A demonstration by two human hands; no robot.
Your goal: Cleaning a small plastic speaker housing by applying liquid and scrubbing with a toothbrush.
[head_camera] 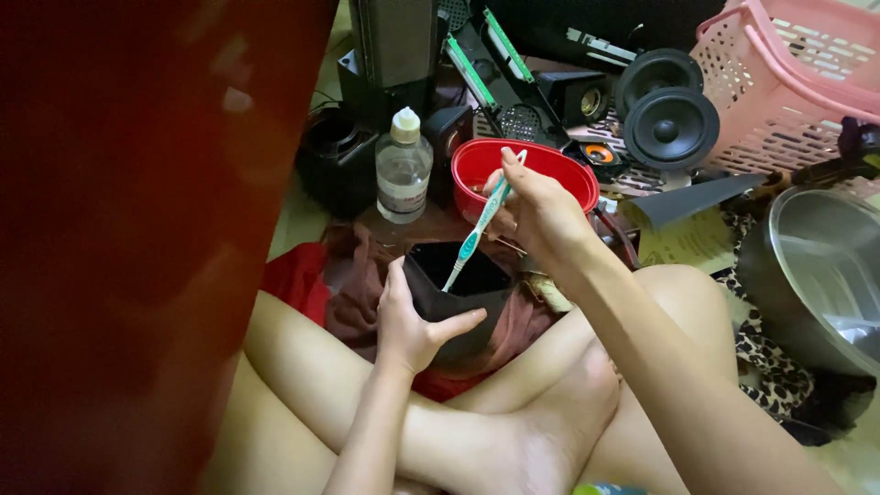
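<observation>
Here, the left hand point(412, 321) wraps closed fingers around a black plastic housing point(458, 289) over the crossed legs, steadying it, while the right hand point(541, 206) pinches a teal toothbrush point(477, 229) bristles-down inside it, just before the red bowl point(522, 170), clear bottle point(403, 170) and loudspeaker cones point(672, 126).

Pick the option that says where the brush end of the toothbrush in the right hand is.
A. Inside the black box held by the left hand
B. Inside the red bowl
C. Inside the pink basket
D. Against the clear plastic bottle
A: the right hand holds the toothbrush slanting down, and its lower end dips into the open top of the black box gripped by the left hand.
</observation>
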